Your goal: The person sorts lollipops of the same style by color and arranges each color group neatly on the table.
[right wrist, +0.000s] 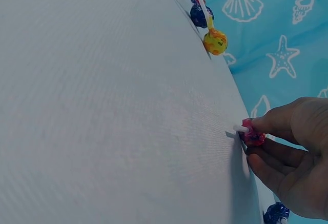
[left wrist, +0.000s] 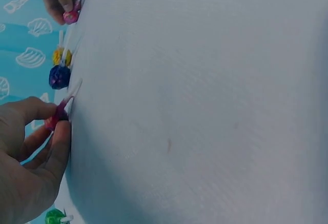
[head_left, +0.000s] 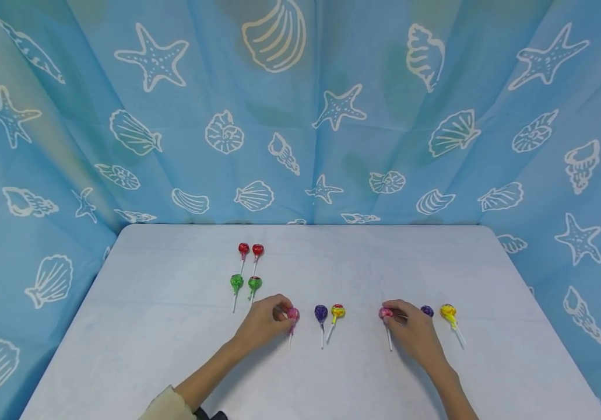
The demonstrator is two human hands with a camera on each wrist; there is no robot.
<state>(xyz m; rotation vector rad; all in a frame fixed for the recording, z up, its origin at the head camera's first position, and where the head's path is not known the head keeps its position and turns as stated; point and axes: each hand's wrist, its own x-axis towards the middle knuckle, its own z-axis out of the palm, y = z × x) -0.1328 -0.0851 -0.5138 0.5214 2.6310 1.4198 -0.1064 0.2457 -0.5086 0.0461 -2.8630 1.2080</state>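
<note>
My left hand (head_left: 264, 321) pinches the head of a pink lollipop (head_left: 293, 314) between thumb and fingers, its white stick pointing toward me. Just right of it lie a purple lollipop (head_left: 321, 314) and a yellow lollipop (head_left: 338, 311). Farther right, my right hand (head_left: 414, 332) pinches a second pink lollipop (head_left: 386, 313) by its head; the right wrist view shows this lollipop (right wrist: 253, 133) between thumb and fingertips. Partly hidden behind that hand is another purple lollipop (head_left: 427, 311), with another yellow lollipop (head_left: 449, 312) to its right.
Two red lollipops (head_left: 243, 249) lie at the back left of the white table (head_left: 174, 274), with two green lollipops (head_left: 236, 282) in front of them. A blue curtain (head_left: 300, 146) printed with shells and starfish hangs behind and at both sides.
</note>
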